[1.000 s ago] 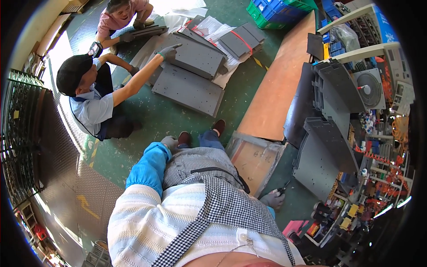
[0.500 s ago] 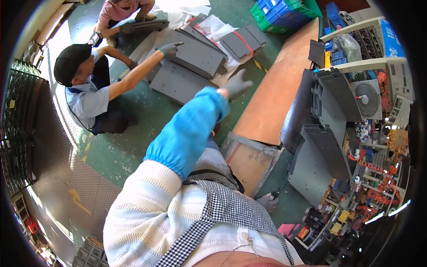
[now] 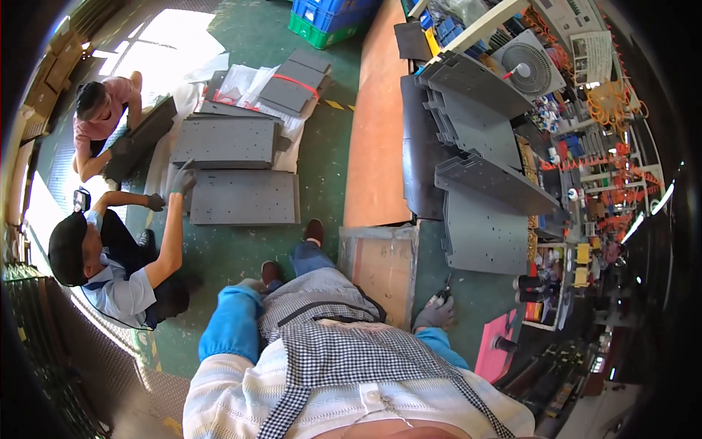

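My left hand [image 3: 254, 284], in a grey glove below a blue sleeve cover, is at my lap. Its fingers do not show clearly. On my right side, my gloved right hand [image 3: 436, 313] is closed around a slim, dark, pointed tool [image 3: 444, 287], too small to identify further. Past the tool stand upright dark grey panels [image 3: 482, 230] with notched edges, not touched by me. Flat grey panels [image 3: 245, 197] with small holes lie stacked on the floor ahead to the left. A co-worker's gloved hand [image 3: 183, 180] is at their left edge.
A co-worker in a black cap [image 3: 67, 249] crouches at left; another person in pink [image 3: 110, 110] handles a dark panel [image 3: 142, 135]. A long brown board [image 3: 376, 146] runs ahead. Blue and green crates [image 3: 329, 22] stand beyond. A fan [image 3: 523, 67] and cluttered shelving line the right.
My left arm, stretched forward with the hand pointing toward the panels, has come back to my lap. The view has shifted. The co-worker's outstretched hand has lowered to the panels.
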Available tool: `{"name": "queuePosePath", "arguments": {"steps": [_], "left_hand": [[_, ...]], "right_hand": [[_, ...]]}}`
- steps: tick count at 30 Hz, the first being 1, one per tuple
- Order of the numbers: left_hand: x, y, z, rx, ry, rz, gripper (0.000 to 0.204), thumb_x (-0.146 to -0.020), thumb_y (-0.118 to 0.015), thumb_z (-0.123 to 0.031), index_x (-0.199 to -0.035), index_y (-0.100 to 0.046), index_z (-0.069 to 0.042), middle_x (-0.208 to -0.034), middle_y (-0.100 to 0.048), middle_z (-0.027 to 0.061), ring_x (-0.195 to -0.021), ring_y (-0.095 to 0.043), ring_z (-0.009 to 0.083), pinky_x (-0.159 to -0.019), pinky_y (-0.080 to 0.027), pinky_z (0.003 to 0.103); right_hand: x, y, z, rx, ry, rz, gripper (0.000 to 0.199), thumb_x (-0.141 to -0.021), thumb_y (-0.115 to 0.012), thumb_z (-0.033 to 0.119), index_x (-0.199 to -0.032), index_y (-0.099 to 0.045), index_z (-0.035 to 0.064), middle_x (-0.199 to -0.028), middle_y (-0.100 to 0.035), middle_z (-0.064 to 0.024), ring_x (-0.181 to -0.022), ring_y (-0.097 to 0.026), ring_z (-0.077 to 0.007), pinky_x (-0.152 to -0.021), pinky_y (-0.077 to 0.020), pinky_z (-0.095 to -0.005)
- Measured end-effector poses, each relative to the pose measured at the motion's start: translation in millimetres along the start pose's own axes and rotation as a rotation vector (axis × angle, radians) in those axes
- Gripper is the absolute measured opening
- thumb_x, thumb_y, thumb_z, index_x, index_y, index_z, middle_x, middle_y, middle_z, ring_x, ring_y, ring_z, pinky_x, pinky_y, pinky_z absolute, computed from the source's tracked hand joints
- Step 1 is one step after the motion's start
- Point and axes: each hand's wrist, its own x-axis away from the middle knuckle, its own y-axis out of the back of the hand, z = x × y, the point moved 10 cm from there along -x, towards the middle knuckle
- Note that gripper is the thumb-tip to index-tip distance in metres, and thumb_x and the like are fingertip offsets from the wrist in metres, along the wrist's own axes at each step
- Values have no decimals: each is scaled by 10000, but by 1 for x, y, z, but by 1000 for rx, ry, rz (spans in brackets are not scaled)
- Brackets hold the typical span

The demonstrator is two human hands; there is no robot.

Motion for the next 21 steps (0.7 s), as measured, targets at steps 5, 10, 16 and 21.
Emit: {"name": "queuePosePath", "arguments": {"steps": [5,10,16,21], "left_hand": [[24,77,85,840,-122,-755,316,-863,-563,-195,-1100,-667,-15,-781,-635,56,-625,-574,165,-573,-484,316],[51,84,15,1084,82,-358,223,-858,-564,-184,-1006,-660,-47,-732,-582,26,-617,-537,162,-534,-437,316],[29,16,50,925,8,-268,195,-851,-578,-182,-987,-665,-73,-750,-585,34,-629,-535,170,-534,-430,341],[33,39,105,1112,69,-525,212,-842,-558,-194,-937,-665,-37,-677,-545,19,-553,-497,148,-479,-394,325]], "right_hand": [[3,-7,31,10,61,89,458,-989,-415,410,-1358,-503,153,-1361,-518,-138,-1242,-461,-362,-1044,-335,-507],[-6,2,-11,53,90,185,505,-956,-475,434,-1350,-501,120,-1317,-518,-209,-1199,-493,-402,-1009,-376,-523],[-42,5,2,-5,450,280,473,-916,-593,282,-1330,-503,73,-1245,-530,-243,-1144,-527,-430,-969,-428,-495],[-26,94,117,-354,824,89,349,-930,-556,195,-1224,-577,6,-1212,-566,-228,-1130,-542,-405,-957,-435,-481]]}}
